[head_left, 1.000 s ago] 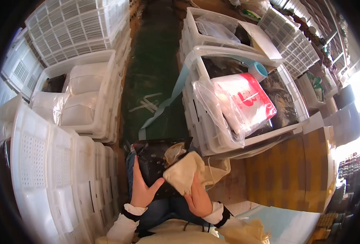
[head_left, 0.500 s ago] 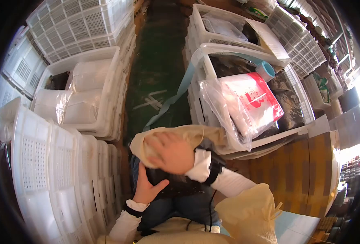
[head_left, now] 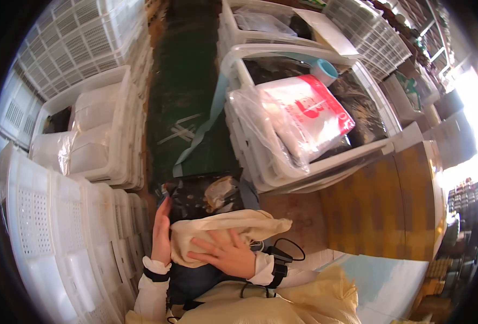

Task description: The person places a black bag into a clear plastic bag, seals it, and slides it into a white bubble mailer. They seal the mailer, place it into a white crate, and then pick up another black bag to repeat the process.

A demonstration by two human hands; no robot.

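Note:
A cream cloth piece (head_left: 255, 221) lies across my lap, beside a dark shiny plastic bag (head_left: 190, 197) with a pale brownish patch on it. My right hand (head_left: 227, 254) rests flat on the cloth with its fingers spread. At the cloth's left edge stands my left hand (head_left: 162, 235), held on its side with the fingers stretched upward, next to the dark bag. Neither hand is wrapped round anything.
White crates (head_left: 55, 216) are stacked at the left. At the right, a crate (head_left: 274, 175) holds a red-and-white plastic package (head_left: 309, 113) and a blue tape roll (head_left: 323, 71); its strip hangs over the green floor (head_left: 182, 81). Yellow-brown boxes (head_left: 368, 205) stand lower right.
The cloth has come down towards my body, uncovering the dark bag. My right hand has moved down with it and now lies flat; my left hand has shifted left. The view has shifted too.

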